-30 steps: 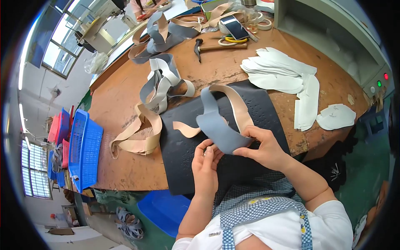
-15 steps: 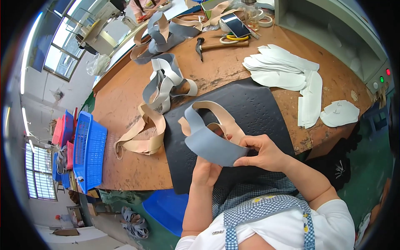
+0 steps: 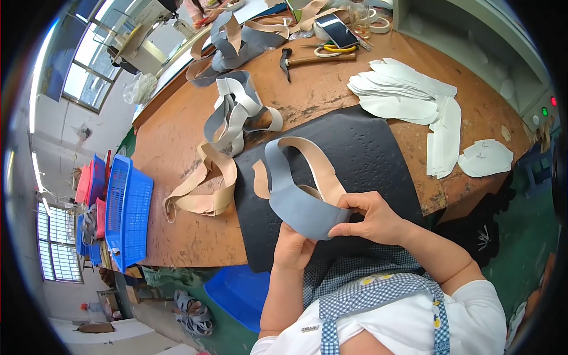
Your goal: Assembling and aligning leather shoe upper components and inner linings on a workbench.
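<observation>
Between my hands is a curved blue-grey leather strap piece (image 3: 305, 208) with a beige inner side, its long ends looping away from me. My right hand (image 3: 370, 219) pinches its right edge between thumb and fingers. My left hand (image 3: 293, 247) supports it from below, with most of its fingers hidden behind the piece. Underneath lies a black rubber mat (image 3: 367, 148). Left of the mat, beige strap pieces (image 3: 207, 204) rest on the table, and a tangle of white and grey straps (image 3: 234, 115) sits just beyond them.
White cut pieces (image 3: 402, 89) are stacked at the right of the brown table (image 3: 171, 148). Farther back lie a hammer (image 3: 313, 60), scissors (image 3: 334, 50) and a phone (image 3: 336, 31). A blue basket (image 3: 127, 213) stands at the left edge. Another person's hand (image 3: 204, 21) shows at the far end.
The blue-grey piece has turned a little in my hands, and its loop looks more open. Both hands keep their hold in nearly the same place.
</observation>
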